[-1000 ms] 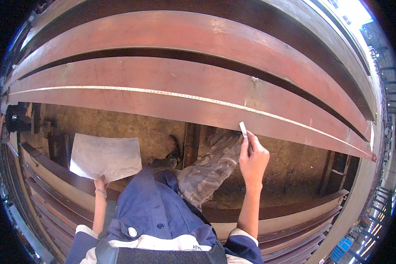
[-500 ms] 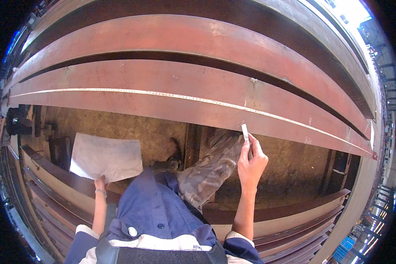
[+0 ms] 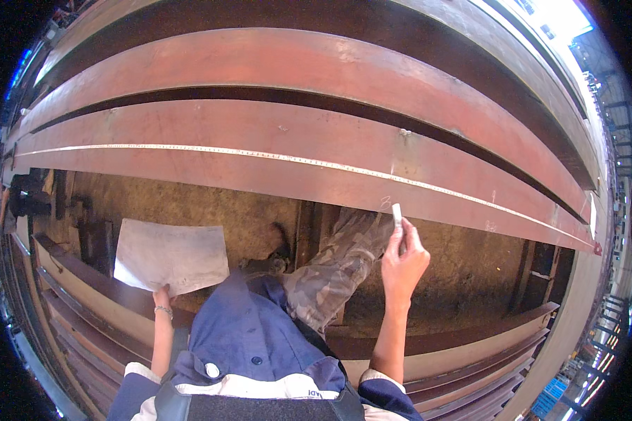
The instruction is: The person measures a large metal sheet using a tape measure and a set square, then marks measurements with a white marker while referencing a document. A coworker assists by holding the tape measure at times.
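Note:
Pinched in my right hand (image 3: 405, 258) is a short white chalk stick (image 3: 397, 211). Its tip is at the near edge of a reddish-brown steel beam (image 3: 260, 184), beside a faint chalk mark. A pale tape measure (image 3: 316, 162) lies stretched along the beam's top face, a little beyond the chalk. My left hand (image 3: 162, 297) grips the lower edge of a sheet of paper (image 3: 172, 256), held over the gap on the near side of the beam.
Another reddish beam (image 3: 260, 59) runs parallel behind the first, across a narrow dark gap. More stacked beams (image 3: 456, 365) lie on both sides of my body. Below is a brown dirt floor (image 3: 463, 281), with my camouflage trouser leg (image 3: 330, 288) over it. A small red piece (image 3: 597, 248) sits at the tape's right end.
My right hand has shifted slightly right and down with the chalk. More of the chalk mark on the beam's edge shows. The paper has stayed nearly in place.

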`<state>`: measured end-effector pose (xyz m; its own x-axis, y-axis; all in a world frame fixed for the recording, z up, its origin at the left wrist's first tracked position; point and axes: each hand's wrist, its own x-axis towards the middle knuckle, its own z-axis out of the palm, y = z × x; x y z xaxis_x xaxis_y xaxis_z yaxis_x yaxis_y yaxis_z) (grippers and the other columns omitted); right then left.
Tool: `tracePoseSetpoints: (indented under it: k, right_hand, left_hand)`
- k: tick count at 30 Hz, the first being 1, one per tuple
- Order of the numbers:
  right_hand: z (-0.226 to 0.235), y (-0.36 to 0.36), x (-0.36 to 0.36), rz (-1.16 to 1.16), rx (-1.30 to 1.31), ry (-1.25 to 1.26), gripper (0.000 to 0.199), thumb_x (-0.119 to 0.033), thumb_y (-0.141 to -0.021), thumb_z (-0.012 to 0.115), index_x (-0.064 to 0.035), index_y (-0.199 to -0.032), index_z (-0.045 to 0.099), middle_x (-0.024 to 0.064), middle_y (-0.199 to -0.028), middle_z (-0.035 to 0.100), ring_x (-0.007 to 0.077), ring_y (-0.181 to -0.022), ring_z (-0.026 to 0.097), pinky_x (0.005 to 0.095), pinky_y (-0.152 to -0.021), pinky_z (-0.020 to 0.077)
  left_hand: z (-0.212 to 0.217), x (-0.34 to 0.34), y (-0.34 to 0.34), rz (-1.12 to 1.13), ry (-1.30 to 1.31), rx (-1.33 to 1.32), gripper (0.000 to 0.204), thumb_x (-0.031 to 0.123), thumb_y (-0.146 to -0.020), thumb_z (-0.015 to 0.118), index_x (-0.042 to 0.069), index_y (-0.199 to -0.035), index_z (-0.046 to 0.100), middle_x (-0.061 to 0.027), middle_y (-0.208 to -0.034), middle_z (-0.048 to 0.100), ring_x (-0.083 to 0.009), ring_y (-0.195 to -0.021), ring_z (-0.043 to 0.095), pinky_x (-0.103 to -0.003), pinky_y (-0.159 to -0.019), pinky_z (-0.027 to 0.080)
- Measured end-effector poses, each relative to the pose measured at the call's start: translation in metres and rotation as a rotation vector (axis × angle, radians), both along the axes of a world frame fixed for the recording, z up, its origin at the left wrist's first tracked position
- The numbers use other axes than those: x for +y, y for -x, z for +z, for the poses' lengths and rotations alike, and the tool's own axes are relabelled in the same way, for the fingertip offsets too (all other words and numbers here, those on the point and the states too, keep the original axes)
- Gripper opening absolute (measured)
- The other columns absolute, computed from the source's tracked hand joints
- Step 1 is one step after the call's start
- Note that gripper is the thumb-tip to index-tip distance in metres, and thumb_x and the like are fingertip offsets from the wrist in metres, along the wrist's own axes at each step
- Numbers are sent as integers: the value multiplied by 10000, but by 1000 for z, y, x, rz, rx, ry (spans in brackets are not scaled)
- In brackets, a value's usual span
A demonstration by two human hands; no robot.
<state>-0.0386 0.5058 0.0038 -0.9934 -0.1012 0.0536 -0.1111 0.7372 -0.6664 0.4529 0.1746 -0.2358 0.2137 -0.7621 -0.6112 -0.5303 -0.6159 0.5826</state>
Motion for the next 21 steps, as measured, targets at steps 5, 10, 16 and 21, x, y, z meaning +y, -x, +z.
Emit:
tracePoseSetpoints:
  k: [5, 10, 16, 21]
  right_hand:
    - [12, 6, -4, 2, -76, -195, 211, -75, -883, 567, 28, -1051, 642, 186, -773, 676, 186, -668, 672, 302, -605, 491]
    - [-4, 9, 2, 24, 119, -177, 202, -71, -881, 564, 14, -1045, 646, 183, -755, 670, 200, -621, 664, 311, -572, 483]
    - [3, 9, 1, -45, 13, -115, 222, -77, -889, 557, 16, -1072, 639, 188, -772, 671, 194, -604, 651, 311, -567, 478]
    - [-6, -1, 12, 17, 93, -142, 227, -74, -885, 555, 13, -1075, 643, 196, -782, 672, 209, -601, 654, 323, -565, 478]
  left_hand:
    - [0, 3, 4, 34, -94, 41, 373, 125, -834, 560, 70, -1200, 516, -78, -1017, 612, -225, -830, 630, -326, -490, 519]
    - [-6, 1, -2, 21, -52, 34, 348, 131, -839, 582, 88, -1180, 528, -65, -1027, 616, -224, -837, 629, -322, -505, 512]
    - [3, 5, 9, 9, -56, 78, 313, 121, -849, 583, 86, -1156, 540, -64, -974, 628, -211, -809, 631, -323, -494, 519]
    - [-6, -3, 0, -68, -117, 41, 321, 103, -846, 570, 79, -1166, 544, -69, -966, 630, -203, -787, 634, -312, -484, 522]
